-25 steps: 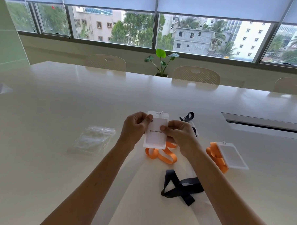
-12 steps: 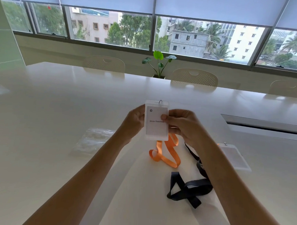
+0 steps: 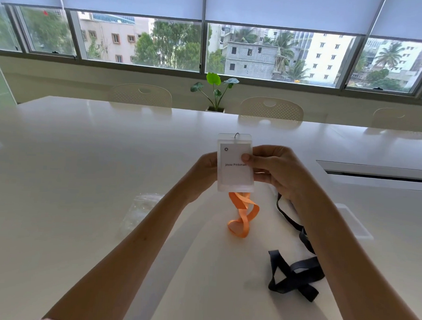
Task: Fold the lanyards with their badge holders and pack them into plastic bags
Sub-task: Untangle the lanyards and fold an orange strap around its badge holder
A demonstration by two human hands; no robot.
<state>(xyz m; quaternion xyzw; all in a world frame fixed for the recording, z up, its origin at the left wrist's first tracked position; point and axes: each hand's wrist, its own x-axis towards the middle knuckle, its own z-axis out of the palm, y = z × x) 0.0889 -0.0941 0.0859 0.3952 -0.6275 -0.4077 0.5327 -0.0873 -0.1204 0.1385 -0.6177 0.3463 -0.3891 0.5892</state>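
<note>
Apparently both hands' fingers (image 3: 246,158) pinch badge holder (image 3: 235,171).

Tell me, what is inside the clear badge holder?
Inside the badge holder sits a white card printed "Jesse Pinkman" with a small round logo. The right hand thumb covers part of the card; its back cannot be seen.

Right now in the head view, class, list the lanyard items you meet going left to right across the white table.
Plastic bags → left hand → badge holder with the orange lanyard hanging below it → right hand → black lanyard → second badge holder.
</note>
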